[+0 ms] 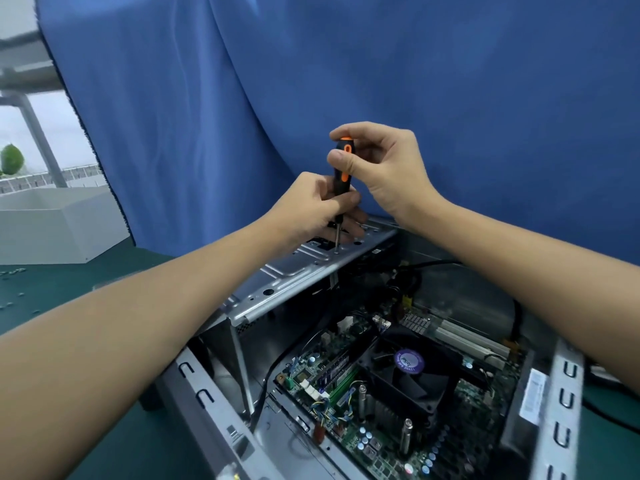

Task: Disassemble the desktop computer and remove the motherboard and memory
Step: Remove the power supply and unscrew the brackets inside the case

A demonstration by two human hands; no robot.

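An open grey computer case (194,386) lies on a green mat. Inside it I see the green motherboard (360,441), a black CPU fan (408,365) and a green memory stick (341,384) left of the fan. A metal drive bracket (294,271) spans the case's far side. A black-and-orange screwdriver (342,168) stands upright with its tip on a screw in that bracket. My right hand (384,168) pinches the top of the handle. My left hand (318,206) grips the lower handle and shaft.
A blue curtain (346,64) hangs close behind the case. Small screws (14,271) lie scattered on the green mat (69,285) at the left, near a white box (52,223). Black cables (516,320) run inside the case; another cable lies on the mat at the right.
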